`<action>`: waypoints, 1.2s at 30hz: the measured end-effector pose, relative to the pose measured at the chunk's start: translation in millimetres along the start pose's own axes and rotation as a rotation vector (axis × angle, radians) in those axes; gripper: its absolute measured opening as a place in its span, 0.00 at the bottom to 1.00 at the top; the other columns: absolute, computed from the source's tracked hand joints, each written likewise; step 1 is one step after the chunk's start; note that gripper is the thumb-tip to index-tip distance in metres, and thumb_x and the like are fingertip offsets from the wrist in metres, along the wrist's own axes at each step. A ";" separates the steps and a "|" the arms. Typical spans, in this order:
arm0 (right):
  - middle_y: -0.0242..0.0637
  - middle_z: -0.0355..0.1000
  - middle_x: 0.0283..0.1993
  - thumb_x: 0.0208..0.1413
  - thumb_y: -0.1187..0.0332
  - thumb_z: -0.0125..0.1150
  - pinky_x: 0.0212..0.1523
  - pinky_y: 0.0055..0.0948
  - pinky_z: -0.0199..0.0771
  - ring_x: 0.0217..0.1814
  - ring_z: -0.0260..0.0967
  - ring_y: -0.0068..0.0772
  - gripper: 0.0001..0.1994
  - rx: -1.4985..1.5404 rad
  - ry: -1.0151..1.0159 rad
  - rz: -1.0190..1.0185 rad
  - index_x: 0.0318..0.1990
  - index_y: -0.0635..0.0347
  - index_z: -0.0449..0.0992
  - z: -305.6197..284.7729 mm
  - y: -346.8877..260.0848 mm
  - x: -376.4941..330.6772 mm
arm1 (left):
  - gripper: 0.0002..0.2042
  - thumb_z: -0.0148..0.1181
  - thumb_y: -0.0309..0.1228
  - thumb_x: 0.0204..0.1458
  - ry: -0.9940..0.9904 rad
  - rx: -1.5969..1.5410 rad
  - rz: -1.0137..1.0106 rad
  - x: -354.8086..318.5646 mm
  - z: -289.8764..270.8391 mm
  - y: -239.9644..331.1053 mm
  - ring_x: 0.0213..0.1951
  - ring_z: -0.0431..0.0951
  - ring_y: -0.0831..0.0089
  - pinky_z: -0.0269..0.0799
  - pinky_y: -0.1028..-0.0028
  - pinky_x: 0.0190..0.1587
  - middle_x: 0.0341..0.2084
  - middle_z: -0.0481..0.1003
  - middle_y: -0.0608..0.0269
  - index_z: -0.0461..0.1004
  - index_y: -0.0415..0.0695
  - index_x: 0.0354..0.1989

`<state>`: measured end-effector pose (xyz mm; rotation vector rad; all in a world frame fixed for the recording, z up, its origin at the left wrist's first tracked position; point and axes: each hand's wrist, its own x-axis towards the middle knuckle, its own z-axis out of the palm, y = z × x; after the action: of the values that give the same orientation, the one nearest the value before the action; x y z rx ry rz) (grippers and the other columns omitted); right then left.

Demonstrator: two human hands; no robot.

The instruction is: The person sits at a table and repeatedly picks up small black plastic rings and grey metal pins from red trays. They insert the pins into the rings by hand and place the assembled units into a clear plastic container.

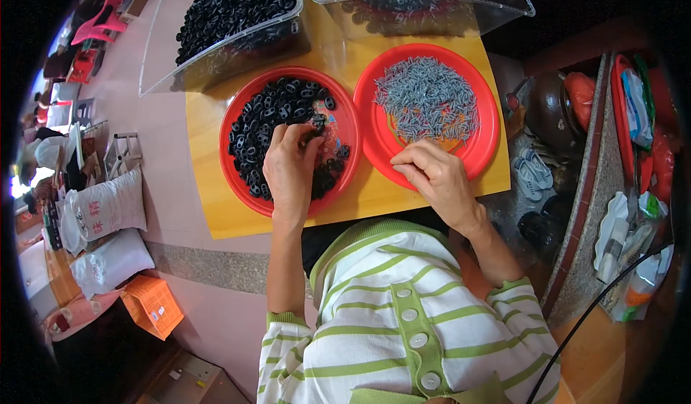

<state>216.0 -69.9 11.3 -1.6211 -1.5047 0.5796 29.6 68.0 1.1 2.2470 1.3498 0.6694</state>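
My left hand (290,170) hovers over the left red plate (227,152), thumb and fingertips closed on a small black plastic piece (318,120). Loose black plastic pieces (263,116) with oval holes fill much of that plate, and its printed bottom shows on the right side. Over the near edge of the right red plate (491,109), my right hand (439,181) is closed in a pinch. Whatever lies between those fingertips is too small to make out. A heap of small grey screws (428,91) covers the far part of the right plate, beyond my right hand.
Two clear plastic bins stand at the table's far side: the left bin (216,76) is heaped with black pieces, the right bin (432,0) holds fewer. The yellow table (216,220) ends close to my body. Sacks (108,210) lie left on the floor; shoes (531,172) sit right.
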 end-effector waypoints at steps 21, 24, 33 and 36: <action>0.39 0.71 0.30 0.51 0.76 0.60 0.30 0.28 0.68 0.31 0.71 0.32 0.04 0.151 0.000 0.156 0.35 0.64 0.75 8.3 -8.2 2.2 | 0.04 0.59 0.19 0.50 -0.040 -0.720 -0.213 -13.6 1.9 -0.3 0.30 0.78 0.74 0.74 0.76 0.32 0.28 0.77 0.60 0.72 0.37 0.34; 0.36 0.72 0.31 0.52 0.75 0.60 0.29 0.24 0.68 0.31 0.70 0.25 0.05 0.252 0.029 0.180 0.36 0.64 0.76 7.8 -14.2 6.3 | 0.05 0.58 0.19 0.51 -0.119 -1.169 -0.374 -22.5 -2.9 10.4 0.30 0.80 0.73 0.77 0.76 0.32 0.30 0.78 0.57 0.72 0.34 0.36; 0.32 0.71 0.37 0.54 0.72 0.60 0.30 0.19 0.69 0.35 0.68 0.19 0.04 0.661 0.072 0.231 0.36 0.62 0.77 25.7 -24.6 21.7 | 0.11 0.55 0.21 0.54 -0.289 -1.590 -0.545 -48.8 -1.3 27.0 0.38 0.79 0.70 0.77 0.75 0.42 0.35 0.77 0.52 0.69 0.33 0.46; 0.32 0.71 0.38 0.55 0.71 0.60 0.30 0.18 0.69 0.35 0.68 0.19 0.05 0.695 0.067 0.225 0.36 0.62 0.77 30.0 -24.4 22.3 | 0.08 0.54 0.21 0.55 -0.293 -1.627 -0.568 -51.4 3.9 18.9 0.38 0.79 0.69 0.77 0.74 0.41 0.36 0.76 0.50 0.69 0.34 0.42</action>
<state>182.0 -42.1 19.0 -1.2390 -0.9183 1.0276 23.9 13.5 -0.3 0.5825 0.6641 0.7288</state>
